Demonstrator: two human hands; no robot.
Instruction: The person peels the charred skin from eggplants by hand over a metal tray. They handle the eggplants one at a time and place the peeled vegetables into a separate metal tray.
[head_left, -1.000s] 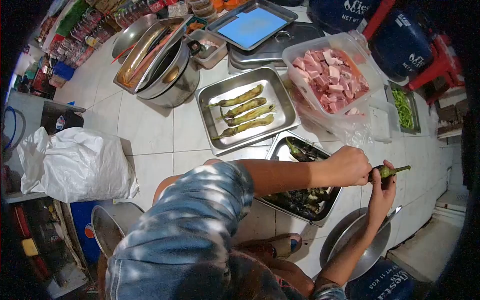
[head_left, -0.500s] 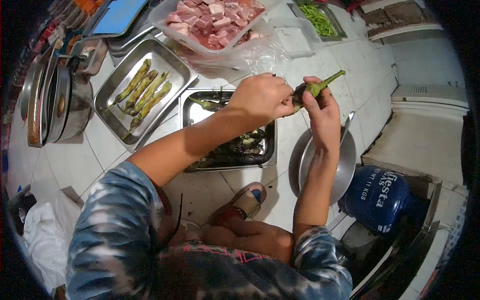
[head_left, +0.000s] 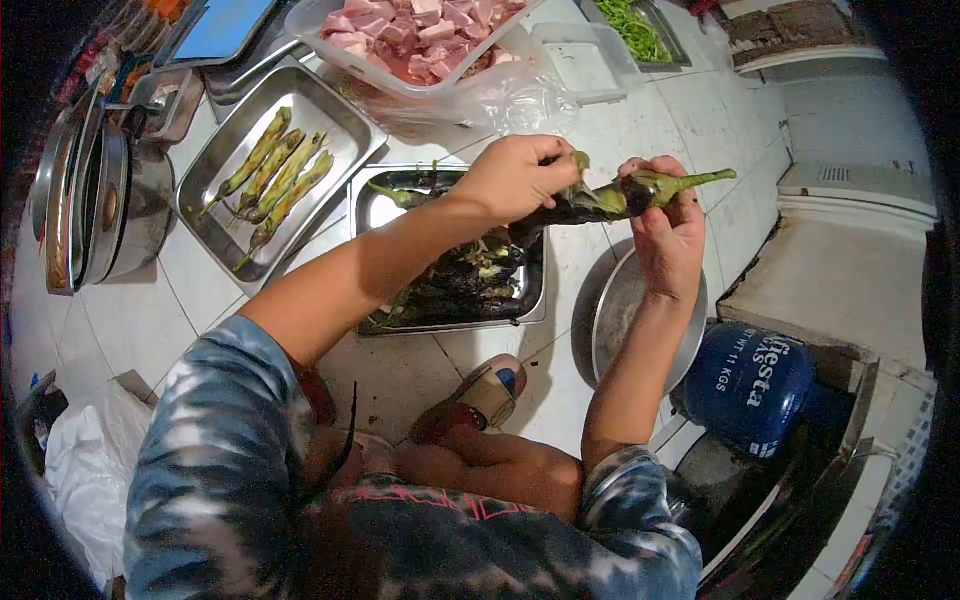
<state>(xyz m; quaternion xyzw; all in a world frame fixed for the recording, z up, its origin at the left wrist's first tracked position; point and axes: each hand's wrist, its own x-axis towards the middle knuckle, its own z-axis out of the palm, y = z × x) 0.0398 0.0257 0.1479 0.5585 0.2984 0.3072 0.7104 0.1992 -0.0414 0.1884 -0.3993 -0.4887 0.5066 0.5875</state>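
Observation:
My right hand (head_left: 668, 235) is closed around the stem end of a charred eggplant (head_left: 600, 203), whose green stem points right. My left hand (head_left: 520, 180) pinches a strip of eggplant skin (head_left: 581, 168) just above the eggplant's blackened body. Below my left forearm, a metal tray (head_left: 537, 312) holds blackened skins and another charred eggplant with a green stem (head_left: 402, 197). To the left, several peeled eggplants (head_left: 285, 183) lie side by side in a second metal tray (head_left: 340, 120).
A plastic tub of cut raw meat (head_left: 425, 40) stands at the back beside a clear plastic bag (head_left: 500, 100). Chopped greens (head_left: 632, 30) fill a tray behind. Right of my legs are a metal bowl (head_left: 625, 310) and a blue gas cylinder (head_left: 745, 385). Pots (head_left: 140, 210) stand left.
The eggplant and my right hand have shifted right. My left hand has drawn back from the stem end, now with a strip of skin between its fingers.

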